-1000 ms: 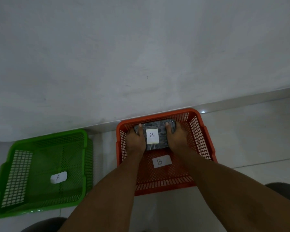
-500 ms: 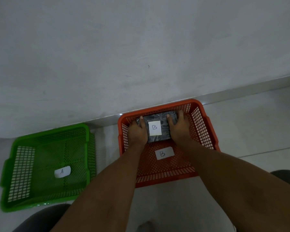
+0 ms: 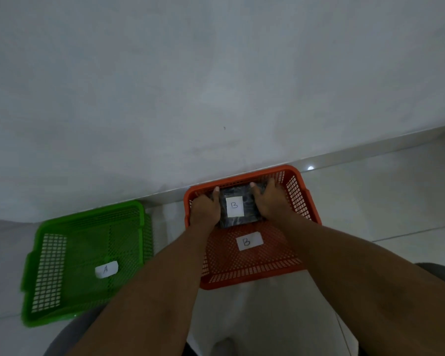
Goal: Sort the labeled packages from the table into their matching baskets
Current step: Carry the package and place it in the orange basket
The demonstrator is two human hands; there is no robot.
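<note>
While both hands press in from either side, the left hand point(image 3: 205, 207) and right hand point(image 3: 269, 200) clasp the dark package point(image 3: 239, 207) at the far end of the orange basket point(image 3: 311, 211), fingers curled round its edges. Its B label matches the basket's tag point(image 3: 249, 241) (hence this bin); the green basket point(image 3: 34, 255), marked A, holds no package.
</note>
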